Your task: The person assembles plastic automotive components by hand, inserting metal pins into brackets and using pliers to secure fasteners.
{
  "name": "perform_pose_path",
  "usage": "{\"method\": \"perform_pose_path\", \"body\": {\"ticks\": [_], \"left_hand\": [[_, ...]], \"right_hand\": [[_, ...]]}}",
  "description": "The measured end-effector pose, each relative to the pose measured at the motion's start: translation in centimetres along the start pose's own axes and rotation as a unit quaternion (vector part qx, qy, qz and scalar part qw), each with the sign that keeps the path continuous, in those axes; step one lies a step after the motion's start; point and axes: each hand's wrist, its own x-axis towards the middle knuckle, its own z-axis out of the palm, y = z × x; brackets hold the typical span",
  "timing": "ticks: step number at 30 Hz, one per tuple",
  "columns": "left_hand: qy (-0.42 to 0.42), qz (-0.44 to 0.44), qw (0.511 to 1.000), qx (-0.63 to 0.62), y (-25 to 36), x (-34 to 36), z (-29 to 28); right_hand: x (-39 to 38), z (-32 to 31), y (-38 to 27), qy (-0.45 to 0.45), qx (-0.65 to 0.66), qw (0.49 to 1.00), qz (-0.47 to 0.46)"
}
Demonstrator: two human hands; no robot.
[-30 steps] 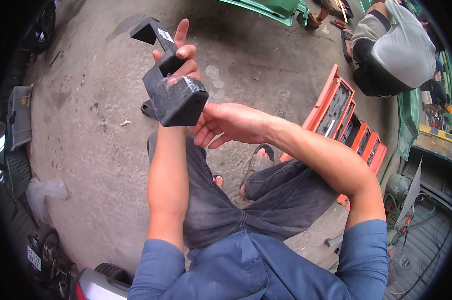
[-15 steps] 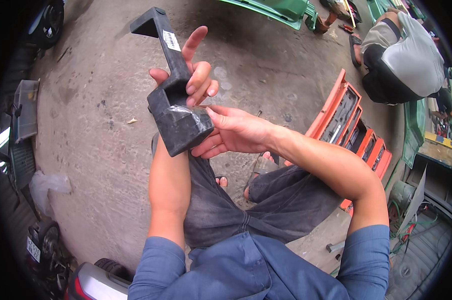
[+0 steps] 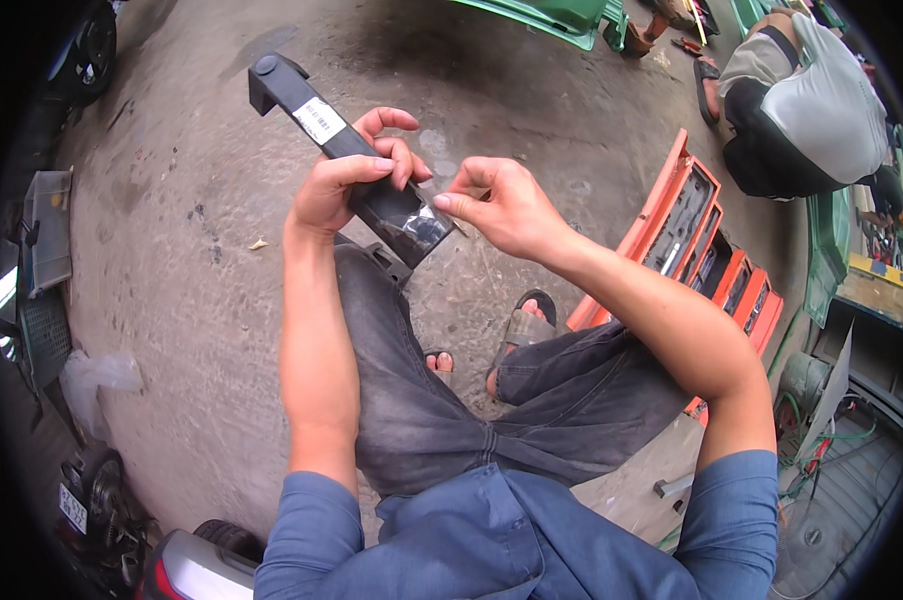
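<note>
My left hand point(image 3: 357, 180) is wrapped round a long black plastic bracket point(image 3: 390, 212), thumb across its face, holding it slanted above my left knee. The bracket has a hooked far end and a white label point(image 3: 319, 120) on its face. Shiny clear tape point(image 3: 424, 228) covers part of its near end. There my right hand point(image 3: 507, 205) is closed, thumb and forefinger pinched at the tape's edge. How much of the tape is between the fingertips is hard to see.
An orange cantilever toolbox point(image 3: 672, 230) stands unfolded on the right. Beyond it a person point(image 3: 807, 110) crouches near green panels point(image 3: 562, 15). Left are a clear plastic bag point(image 3: 102, 375) and a grey bin point(image 3: 50, 230). A motorcycle point(image 3: 97, 500) stands lower left.
The bracket has been turned over so its flat face and label show. My left hand now wraps over it with the thumb on top. My right hand has shifted right, to a pinch at the tape.
</note>
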Motion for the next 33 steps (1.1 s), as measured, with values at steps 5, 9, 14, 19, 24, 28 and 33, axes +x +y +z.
{"method": "perform_pose_path", "body": {"ticks": [5, 9, 14, 19, 24, 28, 33], "left_hand": [[-0.016, 0.120, 0.993, 0.009, 0.1, 1.2, 1.4], [-0.011, 0.157, 0.987, 0.039, 0.6, 1.3, 1.9], [0.000, 0.167, 0.985, 0.042, 0.6, 1.4, 2.8], [0.080, 0.006, 0.968, 0.239, -0.7, -1.2, -0.6], [0.067, 0.115, 0.988, 0.077, -0.4, -1.9, -0.9], [0.059, 0.196, 0.977, 0.058, 0.6, -1.4, 0.0], [0.014, 0.183, 0.981, 0.069, 0.3, -1.1, 1.8]], "right_hand": [[0.7, -1.8, -0.3, 0.074, -0.018, 0.995, -0.071], [0.2, -2.7, -1.8, 0.076, -0.003, 0.995, -0.066], [-0.5, -3.7, -3.0, 0.087, -0.060, 0.991, -0.082], [-0.2, -11.6, -4.7, 0.248, 0.095, 0.954, -0.138], [-4.0, -16.7, -3.3, 0.325, -0.007, 0.930, -0.172], [0.1, -7.4, -3.6, 0.037, -0.111, 0.977, -0.176], [-0.8, -7.6, -3.5, -0.084, -0.022, 0.993, -0.079]]}}
